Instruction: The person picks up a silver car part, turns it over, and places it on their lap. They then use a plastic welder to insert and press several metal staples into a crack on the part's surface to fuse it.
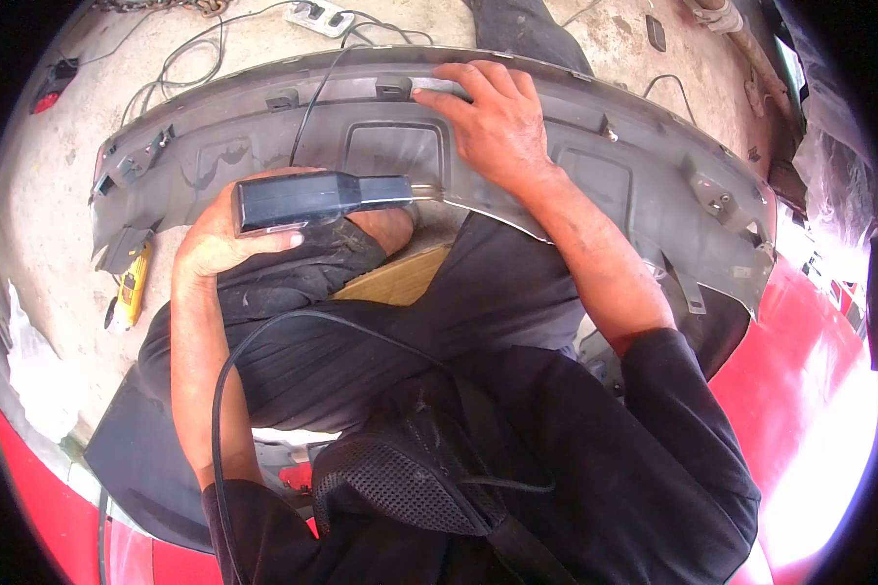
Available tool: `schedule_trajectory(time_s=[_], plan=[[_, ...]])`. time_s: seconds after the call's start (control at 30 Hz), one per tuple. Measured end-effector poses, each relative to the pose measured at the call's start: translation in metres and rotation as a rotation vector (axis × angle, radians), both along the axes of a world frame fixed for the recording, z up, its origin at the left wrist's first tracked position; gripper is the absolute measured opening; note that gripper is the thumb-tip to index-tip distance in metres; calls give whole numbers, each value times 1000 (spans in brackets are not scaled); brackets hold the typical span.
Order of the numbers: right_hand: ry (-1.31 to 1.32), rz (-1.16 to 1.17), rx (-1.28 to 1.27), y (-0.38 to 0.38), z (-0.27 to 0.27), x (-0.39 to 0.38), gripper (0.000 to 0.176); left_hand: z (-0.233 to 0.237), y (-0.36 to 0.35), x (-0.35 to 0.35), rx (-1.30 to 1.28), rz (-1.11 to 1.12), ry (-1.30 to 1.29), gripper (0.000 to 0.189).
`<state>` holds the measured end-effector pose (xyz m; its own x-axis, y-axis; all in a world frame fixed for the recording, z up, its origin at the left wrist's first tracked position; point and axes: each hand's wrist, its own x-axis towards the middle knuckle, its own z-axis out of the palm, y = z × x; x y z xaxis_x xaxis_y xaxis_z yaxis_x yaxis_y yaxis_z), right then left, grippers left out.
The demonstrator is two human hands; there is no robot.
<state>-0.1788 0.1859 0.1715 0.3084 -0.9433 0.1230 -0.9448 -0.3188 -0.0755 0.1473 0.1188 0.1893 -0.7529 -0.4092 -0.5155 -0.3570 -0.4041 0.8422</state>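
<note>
A grey plastic car bumper (pixel 512 207) lies across my lap with its hollow inner side up. My left hand (pixel 210 239) is wrapped around a black soldering gun (pixel 298 200). Its two thin metal prongs point right and end right at the bumper's near edge. A dark cord runs from behind the tool over the far edge of the bumper. My right hand (pixel 502 117) grips the bumper near its far rim, fingers bent over the ridge beside a small dark clip bracket (pixel 393 88).
A yellow and black tool (pixel 132 285) lies on the concrete floor at left. Behind the bumper is a power strip (pixel 319 18) with loose cables. A cardboard piece (pixel 390 278) shows between my legs, and red panels (pixel 795 361) stand at right. Another person's dark trouser leg (pixel 529 37) is at the top.
</note>
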Motion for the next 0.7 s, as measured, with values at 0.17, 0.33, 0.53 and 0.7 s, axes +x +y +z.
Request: schedule_trajectory(time_s=[0.17,0.33,0.53,0.7], plan=[[4,1,5,0,0,0,45,1,-1,-1,2,-7,-6,66],[10,-1,4,0,1,0,45,-2,0,2,-2,-6,-24,66],[-47,-7,-63,-2,0,2,44,-2,0,2,-40,-6,-15,68],[-43,-7,-63,-2,0,2,43,-3,-1,2,-40,-16,-15,67]])
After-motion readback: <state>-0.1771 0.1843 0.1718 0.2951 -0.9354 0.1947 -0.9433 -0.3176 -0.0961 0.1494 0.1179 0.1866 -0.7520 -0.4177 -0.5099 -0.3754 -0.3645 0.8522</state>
